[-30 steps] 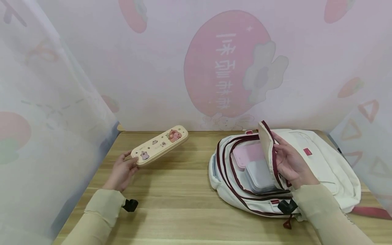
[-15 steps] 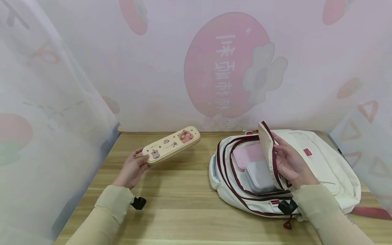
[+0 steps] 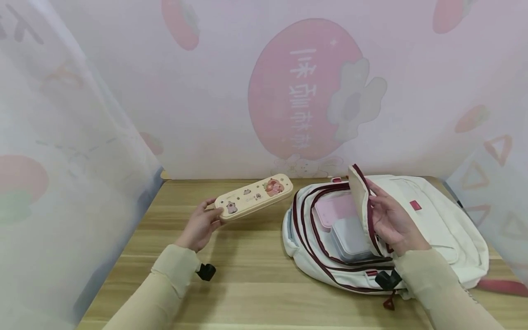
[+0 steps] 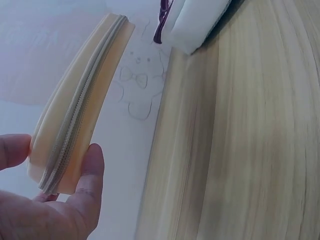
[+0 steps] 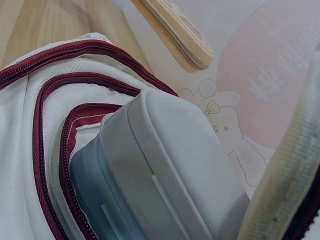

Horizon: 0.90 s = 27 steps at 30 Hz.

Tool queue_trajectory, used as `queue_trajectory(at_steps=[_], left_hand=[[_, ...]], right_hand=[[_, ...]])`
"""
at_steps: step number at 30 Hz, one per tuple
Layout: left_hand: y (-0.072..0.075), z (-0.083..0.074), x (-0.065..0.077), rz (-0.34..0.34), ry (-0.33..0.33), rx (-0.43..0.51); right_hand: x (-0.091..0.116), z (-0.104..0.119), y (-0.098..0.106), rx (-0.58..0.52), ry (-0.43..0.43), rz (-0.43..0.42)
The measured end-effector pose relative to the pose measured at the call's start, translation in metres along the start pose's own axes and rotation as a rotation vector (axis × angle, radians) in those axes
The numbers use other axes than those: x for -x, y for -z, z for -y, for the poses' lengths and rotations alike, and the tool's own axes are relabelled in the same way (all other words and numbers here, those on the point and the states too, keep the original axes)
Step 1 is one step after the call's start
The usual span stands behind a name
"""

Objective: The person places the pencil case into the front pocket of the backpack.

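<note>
A cream pencil case [image 3: 253, 197] with cartoon prints is held by its near left end in my left hand [image 3: 202, 227], raised over the table and tilted. The left wrist view shows the zipper along the side of the pencil case [image 4: 82, 105], thumb and fingers pinching its two faces. On the right lies a white backpack [image 3: 437, 215] with dark red zippers. My right hand [image 3: 392, 220] grips the front pocket's flap [image 3: 363, 206] and holds it up. Inside the pocket sit a pink box [image 3: 336, 208] and a grey-lidded box [image 3: 350, 238]. The right hand is outside its wrist view.
A wooden table [image 3: 255, 293] carries the backpack; its red strap [image 3: 501, 286] trails off to the right. A printed curtain [image 3: 214, 101] with strawberries closes off the back and both sides.
My left hand has carried the pencil case rightward, toward the backpack. The right hand stays on the flap, which has hardly moved.
</note>
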<state>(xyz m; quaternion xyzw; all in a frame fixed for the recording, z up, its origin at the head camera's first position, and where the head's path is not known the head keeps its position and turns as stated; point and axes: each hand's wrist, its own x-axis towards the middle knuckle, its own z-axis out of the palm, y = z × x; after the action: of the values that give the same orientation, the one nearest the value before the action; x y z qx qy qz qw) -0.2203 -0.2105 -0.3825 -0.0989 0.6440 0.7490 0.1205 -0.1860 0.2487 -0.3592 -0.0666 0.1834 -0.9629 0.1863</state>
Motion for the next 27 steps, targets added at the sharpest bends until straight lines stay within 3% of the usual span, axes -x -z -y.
queue_trajectory(at_steps=[27], left_hand=[[-0.044, 0.009, -0.008, 0.043, 0.007, -0.042]], right_hand=[[0.001, -0.002, 0.001, 0.002, 0.000, -0.020]])
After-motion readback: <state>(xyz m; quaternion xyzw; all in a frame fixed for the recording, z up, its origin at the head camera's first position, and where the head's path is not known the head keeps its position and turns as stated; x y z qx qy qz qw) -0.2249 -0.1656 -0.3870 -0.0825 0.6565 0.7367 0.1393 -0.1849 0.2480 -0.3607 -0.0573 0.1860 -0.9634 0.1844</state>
